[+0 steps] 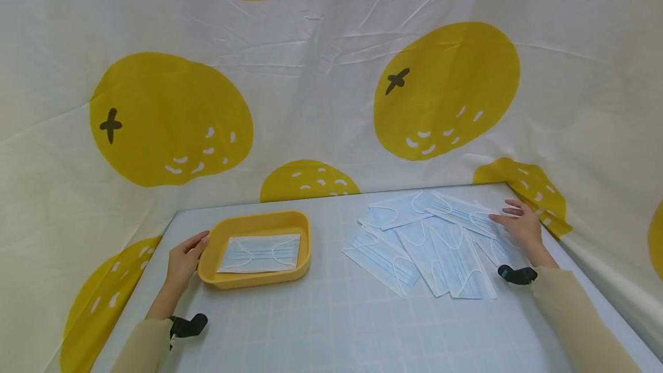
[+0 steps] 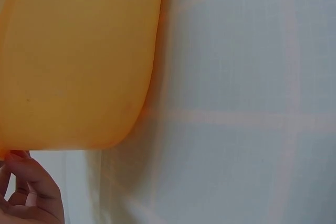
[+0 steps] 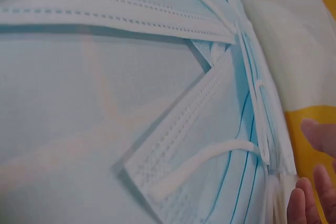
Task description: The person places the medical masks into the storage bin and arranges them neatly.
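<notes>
A yellow tray (image 1: 254,282) stands on the left of the table with a pale blue face mask (image 1: 261,255) lying in it. My left hand (image 1: 182,261) grips the tray's left end; in the left wrist view its thumb and fingers (image 2: 39,182) meet at the tray's edge. To the right, several face masks (image 1: 430,246) lie in an overlapping, fanned-out pile. My right hand (image 1: 523,229) hovers at the pile's right edge, fingers spread and holding nothing. Ear loops and pleats of a mask (image 3: 210,156) show close up in the right wrist view.
A pale blue checked cloth (image 1: 331,327) covers the table. Behind it and along the sides hangs a white curtain (image 1: 311,102) with large yellow fruit prints. A dark wrist camera (image 1: 517,274) sits on the right sleeve, another dark camera (image 1: 189,325) on the left.
</notes>
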### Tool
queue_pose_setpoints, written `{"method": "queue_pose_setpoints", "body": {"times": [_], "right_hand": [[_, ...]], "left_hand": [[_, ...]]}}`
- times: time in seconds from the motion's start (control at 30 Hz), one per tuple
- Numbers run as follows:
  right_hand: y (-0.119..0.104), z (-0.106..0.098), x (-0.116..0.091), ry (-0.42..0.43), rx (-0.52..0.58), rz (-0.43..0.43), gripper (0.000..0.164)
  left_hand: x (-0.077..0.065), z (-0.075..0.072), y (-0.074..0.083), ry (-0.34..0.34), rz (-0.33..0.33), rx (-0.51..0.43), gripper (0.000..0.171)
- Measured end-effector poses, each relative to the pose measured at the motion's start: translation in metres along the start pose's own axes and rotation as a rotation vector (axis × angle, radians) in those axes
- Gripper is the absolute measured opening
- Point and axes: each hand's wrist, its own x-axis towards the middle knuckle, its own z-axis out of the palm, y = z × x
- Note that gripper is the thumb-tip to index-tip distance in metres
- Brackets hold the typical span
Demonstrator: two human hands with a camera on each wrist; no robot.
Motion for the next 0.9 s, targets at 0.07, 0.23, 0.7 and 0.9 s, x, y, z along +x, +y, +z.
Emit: {"method": "queue_pose_setpoints", "body": {"times": [0.07, 0.23, 0.7, 0.9], "right_hand": [[0.003, 0.001, 0.005, -0.004, -0.003, 0.018, 0.076], [0.008, 0.002, 0.013, -0.008, -0.007, 0.009, 0.076], [0.012, 0.002, 0.016, -0.072, -0.066, 0.030, 0.077], [0.010, 0.002, 0.014, -0.084, -0.106, -0.005, 0.072]], "left_hand": [[0.000, 0.000, -0.001, -0.003, 0.003, -0.001, 0.053], [0.001, 0.000, -0.001, 0.001, 0.010, 0.004, 0.052], [-0.001, -0.001, 0.000, 0.002, 0.001, 0.007, 0.052], [-0.001, 0.001, 0.000, 0.023, 0.019, 0.003, 0.052]]}}
